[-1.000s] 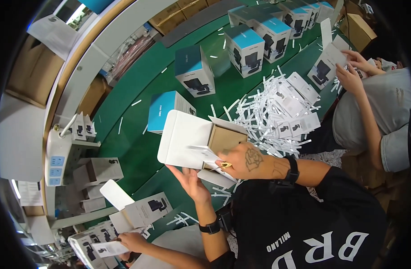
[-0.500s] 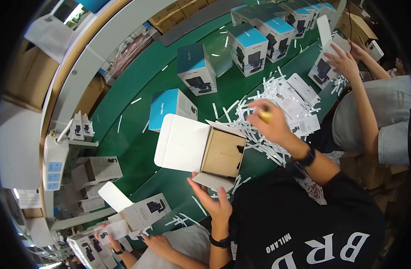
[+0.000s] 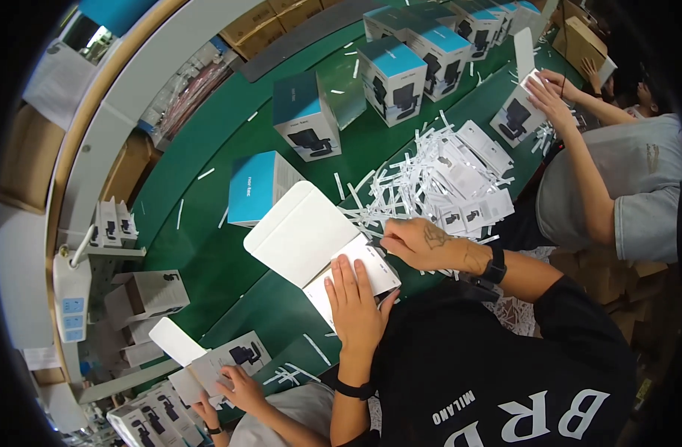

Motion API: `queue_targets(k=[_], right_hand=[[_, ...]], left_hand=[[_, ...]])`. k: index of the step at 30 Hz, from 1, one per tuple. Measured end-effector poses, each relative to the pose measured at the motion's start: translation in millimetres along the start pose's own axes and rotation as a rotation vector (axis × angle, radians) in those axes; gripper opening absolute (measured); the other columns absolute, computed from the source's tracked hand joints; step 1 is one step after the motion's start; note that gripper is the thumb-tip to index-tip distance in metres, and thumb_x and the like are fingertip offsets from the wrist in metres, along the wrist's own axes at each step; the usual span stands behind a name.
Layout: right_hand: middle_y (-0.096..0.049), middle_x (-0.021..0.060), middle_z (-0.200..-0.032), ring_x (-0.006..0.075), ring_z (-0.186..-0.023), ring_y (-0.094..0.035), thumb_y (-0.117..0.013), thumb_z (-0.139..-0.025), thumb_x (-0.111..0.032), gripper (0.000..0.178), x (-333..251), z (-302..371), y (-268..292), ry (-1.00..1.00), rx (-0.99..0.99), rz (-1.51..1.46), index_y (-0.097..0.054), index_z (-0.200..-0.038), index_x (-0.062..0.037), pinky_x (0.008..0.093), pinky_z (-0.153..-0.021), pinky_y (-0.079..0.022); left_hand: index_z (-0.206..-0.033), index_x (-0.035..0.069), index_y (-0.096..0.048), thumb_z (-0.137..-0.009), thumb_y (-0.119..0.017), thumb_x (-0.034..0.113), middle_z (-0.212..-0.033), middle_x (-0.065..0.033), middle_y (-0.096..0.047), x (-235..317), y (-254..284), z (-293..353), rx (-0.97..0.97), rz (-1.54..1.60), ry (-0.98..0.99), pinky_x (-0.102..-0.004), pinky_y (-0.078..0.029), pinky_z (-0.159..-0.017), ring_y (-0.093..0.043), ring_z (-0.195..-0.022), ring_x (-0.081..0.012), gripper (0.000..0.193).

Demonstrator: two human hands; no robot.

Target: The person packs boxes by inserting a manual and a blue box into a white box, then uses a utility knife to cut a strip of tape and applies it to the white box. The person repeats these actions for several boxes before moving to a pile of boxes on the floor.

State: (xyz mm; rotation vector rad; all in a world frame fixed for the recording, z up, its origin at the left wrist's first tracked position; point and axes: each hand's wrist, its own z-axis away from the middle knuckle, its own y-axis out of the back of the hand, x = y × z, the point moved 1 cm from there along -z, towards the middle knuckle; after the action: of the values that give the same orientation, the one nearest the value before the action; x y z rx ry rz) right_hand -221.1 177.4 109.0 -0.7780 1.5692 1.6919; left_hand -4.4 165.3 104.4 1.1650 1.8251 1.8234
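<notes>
At the near side of the long green workbench (image 3: 199,257), a white cardboard carton with a large, round-cornered lid panel (image 3: 304,231) lies tilted before the person, directly beneath both hands. Left hand (image 3: 354,309): extended flat, fingers slightly apart and thumb out to the side, lying upon the white inner flaps (image 3: 371,270); it presses rather than grasps. Right hand (image 3: 415,242): half-curled at the carton's far right corner; whether its fingers grip anything there is not determinable from this view.

Progress, as judged: the inner flaps appear largely folded over the opening, with a narrow strip of brown cardboard insert (image 3: 322,277) exposed beside them. The lid panel stands folded back and is not yet down, so closure is incomplete.

Just beyond the lid stands a printed carton with a bright blue face (image 3: 253,190); farther along are closed white-and-blue printed cartons (image 3: 400,97). Right of the work, a loose heap of white paper strips (image 3: 419,179) lies with flat printed packets (image 3: 479,145). Co-workers handle similar cartons: one at right (image 3: 516,119), another at lower left (image 3: 229,361).
</notes>
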Motion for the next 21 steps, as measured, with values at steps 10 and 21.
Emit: queue_targets(k=[10,21], right_hand=[[-0.068,0.0131,-0.078,0.0352,-0.072,-0.067,-0.061,-0.095,-0.027,0.024,3,-12,2,0.225,0.184,0.302,-0.068,-0.084,-0.0055,0.0441,-0.065,-0.054],[-0.069,0.0125,-0.074,0.0328,-0.066,-0.068,-0.065,-0.093,-0.023,0.016,-11,18,-11,0.244,0.025,0.091,-0.072,-0.09,-0.0081,0.0416,-0.063,-0.054]], left_hand=[[-0.145,-0.005,-0.043,-0.08,-0.078,0.051,-0.151,-0.0289,-0.041,0,-9,3,0.124,-0.021,-0.029,-0.0538,-0.034,-0.114,-0.041,-0.141,-0.0436,0.092],[-0.147,-0.01,-0.035,-0.078,-0.081,0.047,-0.151,-0.028,-0.043,-5,-2,1,0.138,0.11,0.037,-0.0538,-0.034,-0.114,-0.041,-0.142,-0.0415,0.101]])
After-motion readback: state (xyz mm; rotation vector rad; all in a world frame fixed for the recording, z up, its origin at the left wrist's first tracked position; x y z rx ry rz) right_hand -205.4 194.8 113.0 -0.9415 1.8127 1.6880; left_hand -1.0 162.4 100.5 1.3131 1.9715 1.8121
